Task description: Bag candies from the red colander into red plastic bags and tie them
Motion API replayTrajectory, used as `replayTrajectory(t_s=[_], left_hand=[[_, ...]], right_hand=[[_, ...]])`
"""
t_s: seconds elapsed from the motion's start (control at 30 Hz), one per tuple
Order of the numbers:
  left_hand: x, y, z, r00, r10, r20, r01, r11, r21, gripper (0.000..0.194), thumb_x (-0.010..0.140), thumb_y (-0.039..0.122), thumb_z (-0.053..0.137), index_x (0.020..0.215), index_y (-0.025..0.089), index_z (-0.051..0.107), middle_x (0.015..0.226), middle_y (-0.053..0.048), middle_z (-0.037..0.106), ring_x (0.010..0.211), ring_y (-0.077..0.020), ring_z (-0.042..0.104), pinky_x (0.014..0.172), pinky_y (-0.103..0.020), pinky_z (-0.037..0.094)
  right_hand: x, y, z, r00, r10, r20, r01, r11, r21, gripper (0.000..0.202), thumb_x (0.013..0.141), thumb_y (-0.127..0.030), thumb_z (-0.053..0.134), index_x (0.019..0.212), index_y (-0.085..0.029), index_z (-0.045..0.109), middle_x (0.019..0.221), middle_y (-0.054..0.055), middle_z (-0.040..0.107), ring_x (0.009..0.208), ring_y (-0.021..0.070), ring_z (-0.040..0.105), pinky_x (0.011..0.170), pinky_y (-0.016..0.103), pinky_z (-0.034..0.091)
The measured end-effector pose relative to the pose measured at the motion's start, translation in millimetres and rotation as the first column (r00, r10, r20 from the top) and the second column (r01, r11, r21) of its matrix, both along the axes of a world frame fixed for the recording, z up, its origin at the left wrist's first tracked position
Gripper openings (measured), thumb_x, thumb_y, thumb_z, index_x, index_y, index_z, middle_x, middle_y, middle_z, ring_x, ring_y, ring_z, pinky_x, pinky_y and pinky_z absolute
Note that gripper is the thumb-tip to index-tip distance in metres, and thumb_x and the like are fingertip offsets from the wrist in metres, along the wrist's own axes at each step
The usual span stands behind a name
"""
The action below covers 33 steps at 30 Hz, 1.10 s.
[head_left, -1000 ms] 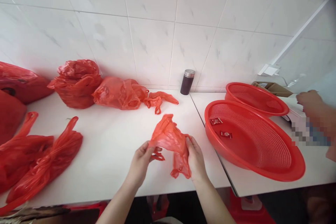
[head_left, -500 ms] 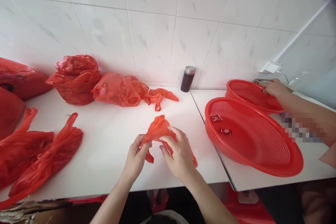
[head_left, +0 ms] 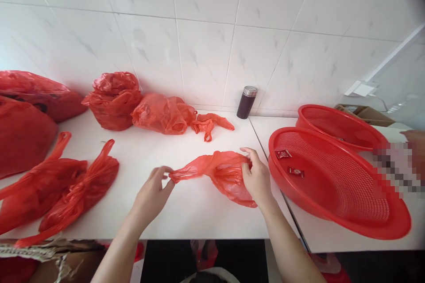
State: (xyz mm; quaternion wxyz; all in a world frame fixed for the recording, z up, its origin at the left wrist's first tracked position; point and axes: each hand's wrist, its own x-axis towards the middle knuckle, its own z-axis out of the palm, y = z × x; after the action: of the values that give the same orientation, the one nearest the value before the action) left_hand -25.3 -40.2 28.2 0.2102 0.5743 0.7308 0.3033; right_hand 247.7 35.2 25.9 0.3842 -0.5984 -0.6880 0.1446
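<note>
A thin red plastic bag (head_left: 226, 170) is stretched sideways just above the white table. Its narrow, twisted end is pinched between the fingers of my left hand (head_left: 154, 192). At the bag's wider right side, my right hand (head_left: 258, 179) grips the edge between thumb and fingers. Behind it lies a small crumpled red bag (head_left: 212, 123), beside a bundled red bag (head_left: 162, 112).
Filled red bags (head_left: 79, 190) cover the table's left side, with a bunched one (head_left: 114, 101) by the wall. A dark flask (head_left: 246, 104) stands behind. Right are a red basket (head_left: 318, 185) holding two small packets, another basket (head_left: 338, 126) and a person's hand (head_left: 415, 141).
My hands have moved apart, and the crumpled bag between them is now drawn out wide. The other person's hand has left the rear basket. The view has shifted slightly left.
</note>
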Motion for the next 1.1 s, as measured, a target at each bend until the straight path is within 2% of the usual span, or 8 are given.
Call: replayTrajectory(t_s=[0.1,0.2,0.37,0.5,0.63,0.8,0.97,1.1], left_hand=[[27.2,-9.5,14.9,0.999,0.04,-0.032,-0.021,0.886,0.464,0.032,0.084,0.021,0.05,0.116,0.024,0.051,0.135,-0.011,0.049,0.124,-0.027,0.051,0.094,-0.043,0.046],[65.3,-16.2,19.8,0.979,-0.04,-0.2,0.161,0.755,0.636,0.022,0.085,0.014,0.053,0.101,0.025,0.063,0.144,-0.01,0.042,0.138,-0.0308,0.037,0.107,-0.052,0.035],[81.9,17.9,-14.9,0.865,0.027,-0.502,0.188,0.909,0.372,0.016,0.087,0.026,0.059,0.092,0.027,0.074,0.157,-0.007,0.031,0.144,-0.0443,0.019,0.107,-0.07,0.021],[51.0,56.9,-38.8,0.804,-0.03,-0.593,0.108,0.989,0.097,0.029,0.085,0.012,0.046,0.087,0.018,0.075,0.151,-0.012,0.042,0.121,-0.0344,0.053,0.094,-0.049,0.046],[16.1,66.8,-35.2,0.8,-0.053,-0.598,0.059,0.998,-0.01,0.05,0.079,0.001,0.037,0.109,0.019,0.072,0.124,-0.013,0.063,0.102,-0.03,0.061,0.081,-0.042,0.05],[9.1,42.2,-20.4,0.809,-0.14,-0.571,0.112,0.99,-0.084,0.058,0.077,0.002,0.037,0.122,0.023,0.066,0.123,-0.01,0.062,0.104,-0.0267,0.059,0.073,-0.034,0.049],[32.5,19.6,-2.3,0.879,-0.235,-0.414,0.191,0.971,-0.145,0.052,0.085,0.027,0.046,0.136,0.028,0.056,0.107,-0.009,0.066,0.101,-0.028,0.059,0.074,-0.035,0.048],[52.4,17.8,1.6,0.889,-0.245,-0.386,0.19,0.966,-0.174,0.046,0.089,0.035,0.043,0.13,0.028,0.062,0.075,-0.005,0.068,0.082,-0.0262,0.063,0.081,-0.039,0.043]], right_hand=[[-11.0,-0.9,5.6,0.996,0.072,0.046,-0.073,0.997,0.02,0.037,0.09,-0.019,0.042,0.125,-0.027,0.053,0.116,0.004,0.067,0.094,0.0216,0.066,0.08,0.037,0.05],[-23.3,-5.9,12.1,0.98,0.199,0.007,-0.199,0.98,-0.003,0.034,0.092,-0.023,0.044,0.125,-0.029,0.051,0.126,0.003,0.062,0.106,0.0208,0.063,0.089,0.038,0.048],[-29.1,-24.5,19.4,0.843,0.513,-0.162,-0.534,0.835,-0.132,0.046,0.085,-0.009,0.05,0.123,-0.035,0.053,0.118,-0.001,0.058,0.106,0.0137,0.06,0.093,0.03,0.046],[-16.9,-33.0,10.7,0.78,0.622,-0.069,-0.602,0.718,-0.349,0.043,0.084,-0.005,0.046,0.109,-0.034,0.065,0.114,0.0,0.052,0.089,0.0107,0.061,0.082,0.026,0.048],[8.4,-22.3,3.0,0.81,0.487,0.327,-0.322,0.835,-0.447,0.055,0.084,-0.004,0.045,0.128,-0.033,0.059,0.11,0.005,0.051,0.076,0.0125,0.061,0.071,0.026,0.045],[30.2,-3.3,12.9,0.72,0.298,0.627,-0.135,0.946,-0.295,0.07,0.079,-0.002,0.049,0.142,-0.033,0.045,0.117,0.011,0.054,0.082,0.0206,0.064,0.069,0.031,0.046],[8.0,-20.0,31.1,0.875,0.116,0.47,-0.208,0.967,0.148,0.036,0.087,-0.019,0.055,0.121,-0.026,0.063,0.138,0.012,0.049,0.121,0.0321,0.051,0.097,0.05,0.044],[-21.3,-39.9,22.4,0.899,0.313,0.307,-0.375,0.912,0.168,0.03,0.095,-0.016,0.042,0.107,-0.024,0.067,0.104,0.008,0.066,0.098,0.0204,0.062,0.087,0.037,0.051]])
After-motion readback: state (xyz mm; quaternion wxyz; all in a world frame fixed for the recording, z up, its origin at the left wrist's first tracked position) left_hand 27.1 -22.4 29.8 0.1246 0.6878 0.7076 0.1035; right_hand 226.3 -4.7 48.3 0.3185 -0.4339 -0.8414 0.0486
